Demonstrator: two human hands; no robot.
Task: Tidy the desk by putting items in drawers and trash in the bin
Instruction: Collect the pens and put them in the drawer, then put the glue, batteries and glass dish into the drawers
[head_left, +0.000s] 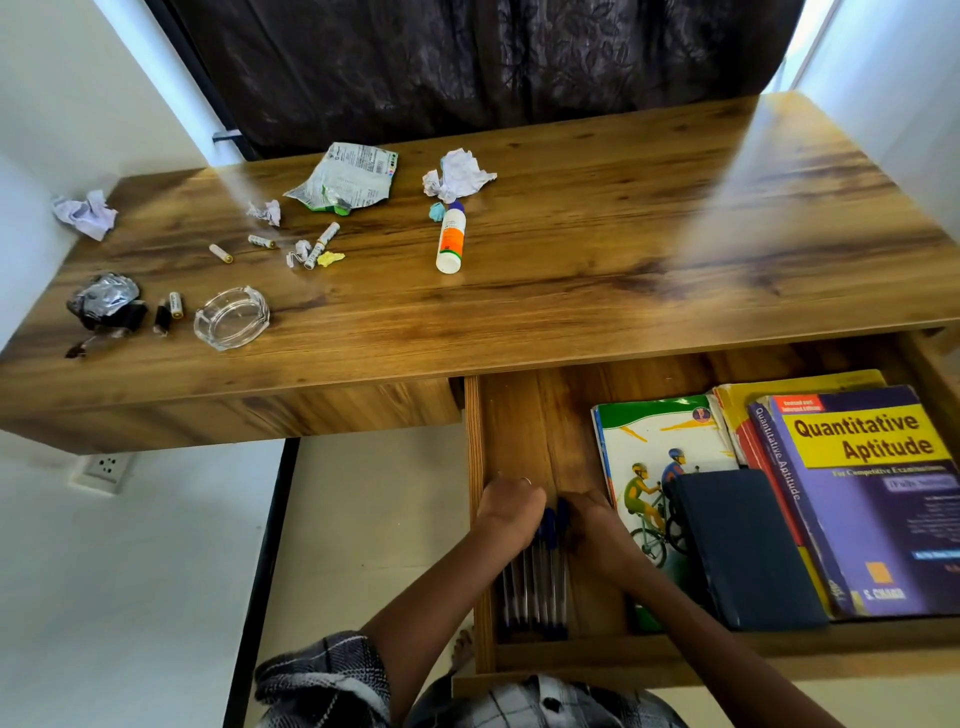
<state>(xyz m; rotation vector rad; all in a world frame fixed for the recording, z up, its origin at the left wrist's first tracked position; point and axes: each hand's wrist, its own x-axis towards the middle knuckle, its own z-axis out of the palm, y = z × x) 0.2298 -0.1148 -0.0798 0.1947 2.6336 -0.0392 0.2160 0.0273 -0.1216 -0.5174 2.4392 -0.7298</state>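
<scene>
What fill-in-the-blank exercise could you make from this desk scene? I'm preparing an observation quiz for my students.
1. Both hands, left hand and right hand, are arranging a bunch of ____ in the open drawer.
2. The purple book is titled Quantitative ____.
3. The glass ashtray sits on the ____.
4. The green-and-white book cover pictures people riding ____.

Missing words: pens; Aptitude; desk; bicycles

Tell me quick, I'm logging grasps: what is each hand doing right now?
Left hand: on the pens in the open drawer; fingers hidden, grip cannot be told.
Right hand: also at the pens; fingers hidden, cannot be told.
</scene>
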